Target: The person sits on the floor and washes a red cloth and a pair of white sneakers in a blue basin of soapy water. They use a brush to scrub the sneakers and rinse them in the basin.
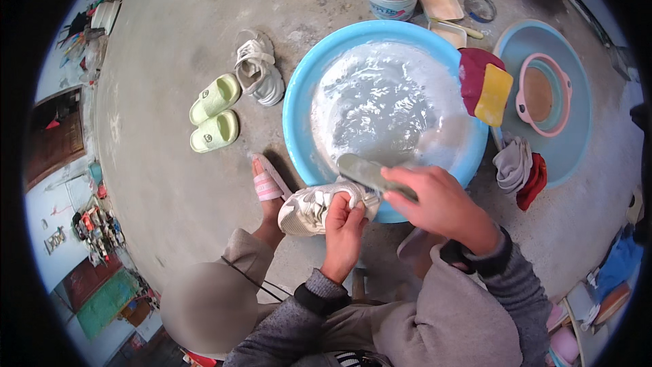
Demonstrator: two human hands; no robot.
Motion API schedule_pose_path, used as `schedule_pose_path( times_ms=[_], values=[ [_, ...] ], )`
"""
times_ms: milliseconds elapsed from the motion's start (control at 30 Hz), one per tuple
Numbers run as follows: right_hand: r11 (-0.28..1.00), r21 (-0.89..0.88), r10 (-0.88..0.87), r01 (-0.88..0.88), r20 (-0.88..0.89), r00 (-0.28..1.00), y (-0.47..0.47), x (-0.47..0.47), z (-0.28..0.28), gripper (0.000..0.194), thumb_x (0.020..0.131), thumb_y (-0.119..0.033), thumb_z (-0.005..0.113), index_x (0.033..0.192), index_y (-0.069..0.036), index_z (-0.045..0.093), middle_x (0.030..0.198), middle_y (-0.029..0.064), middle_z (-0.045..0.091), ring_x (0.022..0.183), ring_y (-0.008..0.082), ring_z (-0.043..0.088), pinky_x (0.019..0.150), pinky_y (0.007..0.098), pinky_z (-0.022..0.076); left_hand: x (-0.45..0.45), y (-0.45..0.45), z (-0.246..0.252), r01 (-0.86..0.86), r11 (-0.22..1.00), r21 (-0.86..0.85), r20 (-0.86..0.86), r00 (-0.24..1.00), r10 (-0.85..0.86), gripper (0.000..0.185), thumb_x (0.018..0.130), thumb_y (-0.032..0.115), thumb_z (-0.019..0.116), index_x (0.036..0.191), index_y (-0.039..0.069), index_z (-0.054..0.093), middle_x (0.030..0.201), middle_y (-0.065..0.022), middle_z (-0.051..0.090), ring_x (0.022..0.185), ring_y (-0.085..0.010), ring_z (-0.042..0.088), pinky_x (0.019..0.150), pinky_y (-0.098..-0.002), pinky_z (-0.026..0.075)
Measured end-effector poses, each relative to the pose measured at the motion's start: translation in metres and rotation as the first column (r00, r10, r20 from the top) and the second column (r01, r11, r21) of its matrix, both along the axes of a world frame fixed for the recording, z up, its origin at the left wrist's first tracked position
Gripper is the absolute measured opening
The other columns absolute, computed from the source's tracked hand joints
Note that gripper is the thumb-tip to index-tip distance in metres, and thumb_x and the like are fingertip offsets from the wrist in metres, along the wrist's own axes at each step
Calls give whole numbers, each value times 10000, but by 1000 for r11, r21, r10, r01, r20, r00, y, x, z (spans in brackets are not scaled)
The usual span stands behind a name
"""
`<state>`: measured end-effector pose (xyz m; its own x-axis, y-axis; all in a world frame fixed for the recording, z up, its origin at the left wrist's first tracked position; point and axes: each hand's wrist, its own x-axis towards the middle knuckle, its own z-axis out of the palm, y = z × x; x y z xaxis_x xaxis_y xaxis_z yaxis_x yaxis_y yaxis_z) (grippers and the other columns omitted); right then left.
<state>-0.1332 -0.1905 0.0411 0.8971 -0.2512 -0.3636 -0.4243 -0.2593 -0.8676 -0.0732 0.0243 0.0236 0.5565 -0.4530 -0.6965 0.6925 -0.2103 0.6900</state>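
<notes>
My left hand (345,229) grips a white lace-up sneaker (308,210) by its opening, over the near rim of a light-blue plastic basin (300,148). Soapy, rippling water (382,102) lies in the basin. My right hand (440,204) is closed around a grey-green scrubbing brush (364,171), whose head is at the heel end of the shoe. The brush's bristles are hidden from view. A maroon cloth (476,74) and a yellow cloth (494,94) hang over the basin's right rim.
Pale green slides (216,99) and another white sneaker (260,71) stand left of the basin. Behind it are a white bucket (391,7) and small trays (442,4). A second blue basin (575,107) holds a pink-rimmed basin (565,97); grey cloth (513,163) and red cloth (532,183) lie at its edge.
</notes>
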Motion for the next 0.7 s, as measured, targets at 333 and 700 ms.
schedule_pose_path(
  times_ms=[333,700],
  values=[
    [821,-395,-375,413,173,911,-11,-12,-72,396,887,-231,644,1220,-28,574,900,247,655,867,441,630,726,504,497,67,-19,36,-357,928,-107,-231,917,326,270,1019,98,447,1276,25,489,1231,-94,601,1052,-191,627,837,-307,547],
    [975,107,-222,195,419,881,48,6,-28,402,886,-89,650,1263,0,544,977,209,663,831,309,677,698,360,516,95,-13,25,38,993,108,226,972,-61,326,951,5,534,1275,10,504,1059,-35,650,821,-79,603,824,-264,534]
  ],
)
